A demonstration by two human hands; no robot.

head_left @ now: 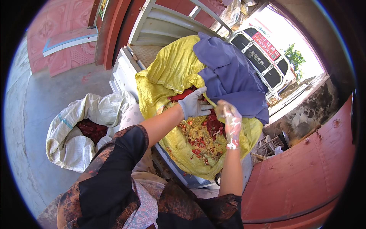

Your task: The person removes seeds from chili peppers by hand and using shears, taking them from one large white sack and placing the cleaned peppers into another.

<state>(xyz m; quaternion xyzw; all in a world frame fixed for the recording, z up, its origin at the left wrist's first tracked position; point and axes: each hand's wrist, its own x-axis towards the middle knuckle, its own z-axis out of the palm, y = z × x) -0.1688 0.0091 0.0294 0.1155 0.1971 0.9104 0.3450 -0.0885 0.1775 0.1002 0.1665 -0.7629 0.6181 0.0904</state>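
Foreground: the lower edge is filled by a dark patterned shirt [106, 187], beyond which 2 forearms are extended. The yellow sack [167, 65] is set on the vehicle bed [146, 55], its mouth opened toward the wearer, and is partly covered by a blue cloth [228, 68]. Inside it, red pods [215, 126] are seen mixed with yellowish seeds [196, 139] and stem fragments. The gloved left hand [194, 104] is held over the contents with its fingers spread and nothing visibly grasped. The right hand [227, 110], in a patterned glove, is slightly blurred; its fingers appear curled closed on a fold of the yellow sack. On the floor [87, 82], to the left, a white sack [68, 152] is placed, within which dark red pods [93, 131] are contained. Progress is judged to be partial: some pods are already gathered in the white sack, while others are left among the debris of the yellow sack. The depth of either load cannot be told.
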